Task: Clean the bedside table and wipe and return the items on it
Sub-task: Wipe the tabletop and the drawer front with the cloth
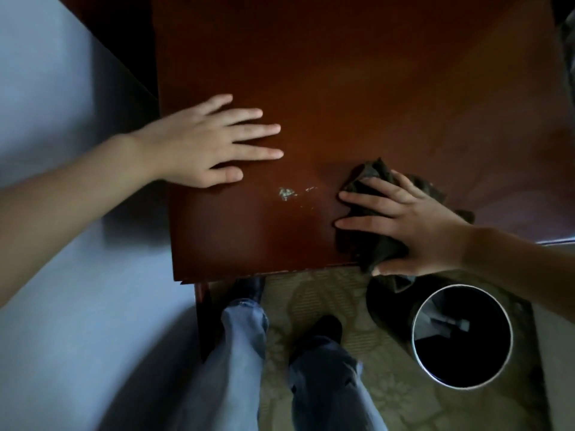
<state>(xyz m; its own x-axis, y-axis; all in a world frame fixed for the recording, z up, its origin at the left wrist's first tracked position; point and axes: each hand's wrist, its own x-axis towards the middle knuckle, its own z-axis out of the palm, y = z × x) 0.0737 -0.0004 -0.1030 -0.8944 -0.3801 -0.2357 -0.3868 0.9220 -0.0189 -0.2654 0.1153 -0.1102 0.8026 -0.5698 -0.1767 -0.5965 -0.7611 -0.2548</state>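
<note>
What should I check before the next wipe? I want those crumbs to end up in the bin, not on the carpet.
1. Cloth under the right hand, flat on the table: ok.
2. Crumbs lie left of the cloth, not yet swept: not ok.
3. Left hand rests flat on the tabletop, clear of the crumbs: ok.
4. Bin stands open on the floor below the table's front right corner: ok.
5. Bin directly under the crumbs: not ok, they sit further left.
6. Rest of the tabletop free of dust: cannot tell, too dim.
</note>
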